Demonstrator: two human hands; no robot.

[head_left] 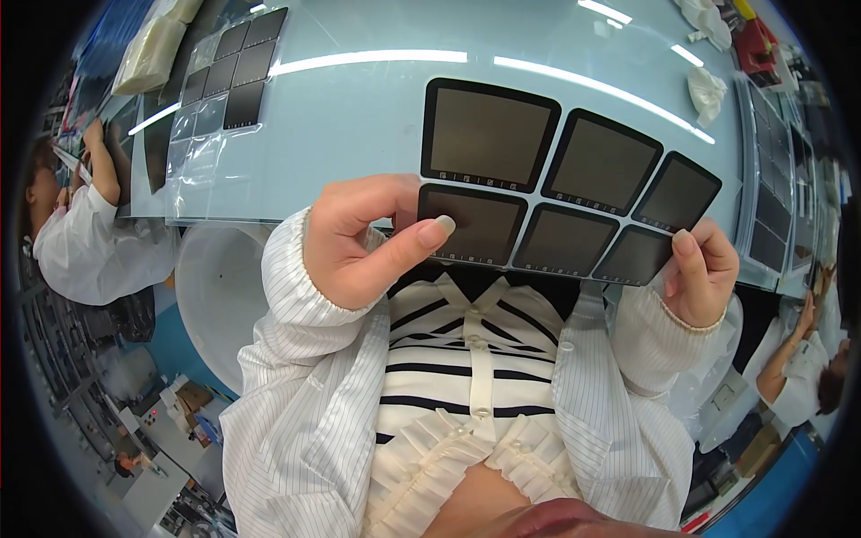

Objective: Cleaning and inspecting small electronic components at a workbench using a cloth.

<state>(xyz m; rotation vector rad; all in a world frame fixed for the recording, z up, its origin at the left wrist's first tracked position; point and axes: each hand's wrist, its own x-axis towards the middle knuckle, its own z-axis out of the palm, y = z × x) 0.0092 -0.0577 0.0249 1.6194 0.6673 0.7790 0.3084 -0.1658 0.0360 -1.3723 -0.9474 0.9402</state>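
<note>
A thin clear sheet carrying several dark, black-bordered rectangular panels [489, 134] is held up in front of my chest, above the near edge of the table. It tilts down toward the right. My left hand [372, 238] pinches its lower left side, with the thumb lying on the front of a panel and the other fingers behind. At the lower right corner, my right hand [704, 273] grips the sheet between thumb and fingers. The fingertips behind the sheet are hidden.
On the pale blue table [359, 125], similar panel sheets [235, 72] lie at left beside a wrapped bundle [154, 45]. Dark panels [769, 197] line the right side, near crumpled white plastic [707, 94]. A white bin [215, 291] stands below the edge. Co-workers sit at both sides.
</note>
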